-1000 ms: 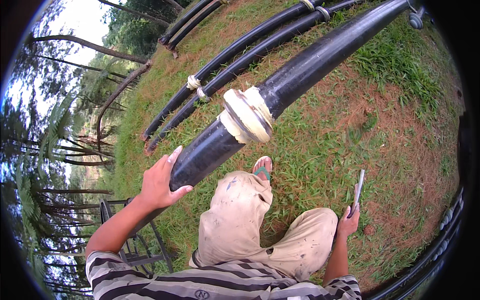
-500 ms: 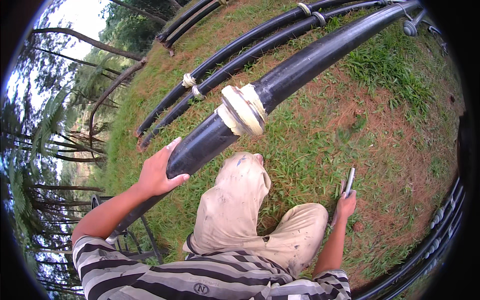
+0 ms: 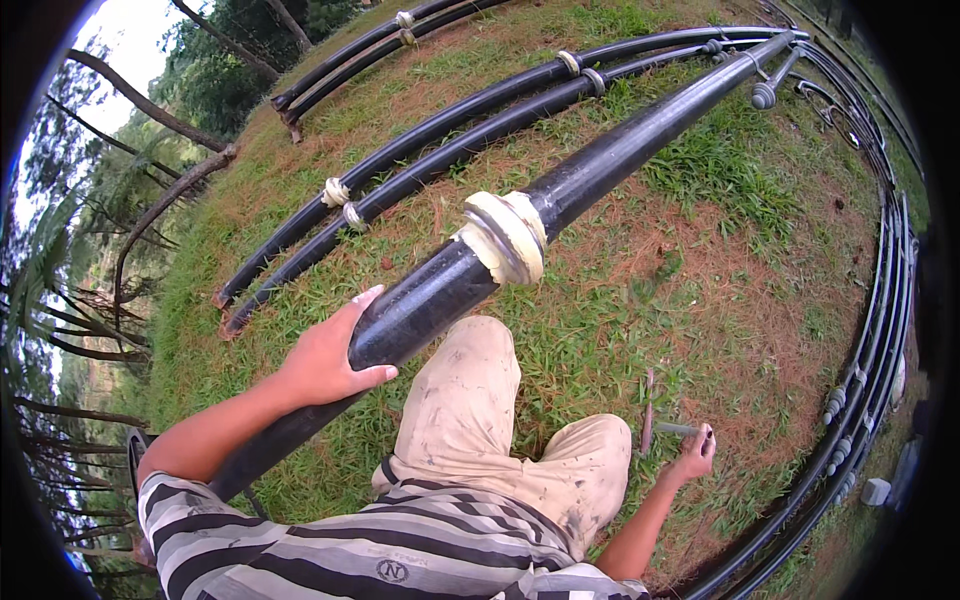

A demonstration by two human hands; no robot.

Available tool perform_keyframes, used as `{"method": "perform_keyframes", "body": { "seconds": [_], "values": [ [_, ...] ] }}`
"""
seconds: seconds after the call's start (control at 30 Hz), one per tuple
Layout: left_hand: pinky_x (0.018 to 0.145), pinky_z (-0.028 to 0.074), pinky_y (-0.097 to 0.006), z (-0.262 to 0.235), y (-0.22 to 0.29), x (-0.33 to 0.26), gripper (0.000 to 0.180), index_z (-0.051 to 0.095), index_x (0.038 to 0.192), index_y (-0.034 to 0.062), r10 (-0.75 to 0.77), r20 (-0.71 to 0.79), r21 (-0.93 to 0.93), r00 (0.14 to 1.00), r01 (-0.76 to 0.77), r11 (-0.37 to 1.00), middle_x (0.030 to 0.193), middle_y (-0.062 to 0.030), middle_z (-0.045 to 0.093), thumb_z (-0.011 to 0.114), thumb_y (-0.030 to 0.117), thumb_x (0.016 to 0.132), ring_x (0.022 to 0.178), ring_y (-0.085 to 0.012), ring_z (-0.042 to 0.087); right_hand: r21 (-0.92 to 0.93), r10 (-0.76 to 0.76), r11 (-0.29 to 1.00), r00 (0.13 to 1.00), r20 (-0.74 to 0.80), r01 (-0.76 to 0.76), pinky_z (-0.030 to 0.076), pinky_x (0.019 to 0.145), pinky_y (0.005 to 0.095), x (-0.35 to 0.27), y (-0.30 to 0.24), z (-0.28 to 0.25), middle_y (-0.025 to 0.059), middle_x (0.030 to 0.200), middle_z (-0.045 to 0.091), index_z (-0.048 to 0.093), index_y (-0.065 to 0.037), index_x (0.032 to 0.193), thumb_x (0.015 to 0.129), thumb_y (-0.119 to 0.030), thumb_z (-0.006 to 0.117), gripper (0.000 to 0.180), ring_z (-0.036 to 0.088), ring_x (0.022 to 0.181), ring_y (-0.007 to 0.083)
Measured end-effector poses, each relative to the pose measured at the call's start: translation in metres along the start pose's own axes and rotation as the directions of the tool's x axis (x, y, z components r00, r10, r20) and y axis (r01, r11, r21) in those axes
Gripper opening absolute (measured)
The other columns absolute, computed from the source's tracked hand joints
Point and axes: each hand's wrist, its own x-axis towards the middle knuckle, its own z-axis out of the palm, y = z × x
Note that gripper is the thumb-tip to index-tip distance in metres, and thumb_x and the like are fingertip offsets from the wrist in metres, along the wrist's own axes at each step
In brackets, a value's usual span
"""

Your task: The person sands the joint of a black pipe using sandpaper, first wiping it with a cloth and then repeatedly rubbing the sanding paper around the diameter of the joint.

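A thick black metal pole (image 3: 430, 305) slants from beside my left arm up to the far right. My left hand (image 3: 335, 355) is wrapped over its near part, thumb on the close side and fingertips on the far side. Just beyond that hand, a ringed collar (image 3: 505, 238) circles the pole, with rough cream-coloured material around the ring. Low at the right, beside my knee, my right hand (image 3: 692, 455) is closed on a hammer-like tool with a grey handle (image 3: 676, 429) and a long, thin brown head (image 3: 648, 412). The tool's exact kind is unclear.
Two slimmer black poles (image 3: 450, 130) with cream collars lie beyond, and another pair (image 3: 370, 50) farther off. More black poles (image 3: 860, 400) curve along the right side. A small white block (image 3: 875, 491) lies at the far right. Trees (image 3: 90, 250) stand at the left.
My right hand has turned and moved slightly down, swinging the tool's handle from upright to nearly level. The view has shifted; my left hand keeps its hold on the pole.
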Motion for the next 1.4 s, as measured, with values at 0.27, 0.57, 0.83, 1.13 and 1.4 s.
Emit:
{"method": "perform_keyframes", "body": {
  "seconds": [0.27, 0.57, 0.83, 1.13, 1.4],
  "values": [
    [0.129, 0.025, -0.048, 0.001, -0.043, 0.098, 0.115, 0.011, 0.17, 0.0041, 0.451, -0.143, -0.348, 0.881, -0.471, 0.811, 0.172, -0.0258, 0.026, 0.077, 0.053, 0.09, 0.16, -0.0397, 0.025, -0.023, -0.451, 0.892, 0.893, -0.009, 0.451, 0.049, 0.076, 0.0349, -0.109, -0.128, 0.068, 0.0057, 0.089, 0.062, 0.054, -0.004, 0.1, 0.115, -0.027, 0.05, 0.027, 0.06, 0.082, 0.016],
    [0.108, 0.048, -0.04, 0.017, 0.034, 0.215, 0.045, 0.068, 0.129, 0.0012, 0.675, -0.485, -0.448, 0.556, -0.821, 0.354, 0.128, -0.0186, 0.068, 0.078, 0.026, 0.093, 0.121, -0.0313, 0.065, -0.245, -0.533, 0.801, 0.837, 0.124, 0.546, 0.036, 0.05, 0.0263, -0.197, -0.249, 0.074, -0.0052, 0.071, 0.048, 0.055, -0.01, 0.099, 0.113, -0.026, 0.054, 0.021, 0.045, 0.058, 0.0065],
    [0.101, 0.048, -0.034, 0.038, 0.017, 0.232, 0.035, 0.066, 0.127, -0.0021, 0.622, -0.482, -0.653, 0.617, -0.726, 0.214, 0.119, -0.0093, 0.065, 0.07, 0.022, 0.101, 0.112, -0.02, 0.062, -0.239, -0.566, 0.651, 0.67, 0.48, 0.72, 0.048, 0.057, 0.0417, -0.251, -0.303, 0.122, 0.0146, 0.073, 0.064, 0.061, -0.005, 0.107, 0.104, -0.031, 0.068, 0.027, 0.064, 0.062, 0.0285],
    [0.103, 0.047, -0.037, 0.037, 0.006, 0.254, 0.042, 0.07, 0.125, -0.0036, 0.637, -0.548, -0.486, 0.543, -0.826, 0.286, 0.118, -0.0113, 0.068, 0.064, 0.034, 0.107, 0.11, -0.0226, 0.064, -0.448, -0.304, 0.387, 0.57, 0.763, 0.806, 0.056, 0.072, 0.0556, -0.297, -0.266, 0.094, 0.0199, 0.089, 0.073, 0.062, -0.006, 0.109, 0.103, -0.042, 0.064, 0.037, 0.072, 0.083, 0.0446],
    [0.104, 0.047, -0.038, 0.056, 0.004, 0.276, 0.042, 0.071, 0.12, -0.0046, 0.626, -0.522, -0.573, 0.579, -0.782, 0.246, 0.114, -0.0113, 0.071, 0.066, 0.035, 0.107, 0.11, -0.0226, 0.064, -0.759, 0.076, 0.28, 0.774, 0.628, 0.588, 0.055, 0.075, 0.0579, -0.273, -0.139, 0.021, 0.0189, 0.092, 0.075, 0.064, -0.01, 0.11, 0.1, -0.046, 0.064, 0.038, 0.073, 0.087, 0.0434]
  ]
}}
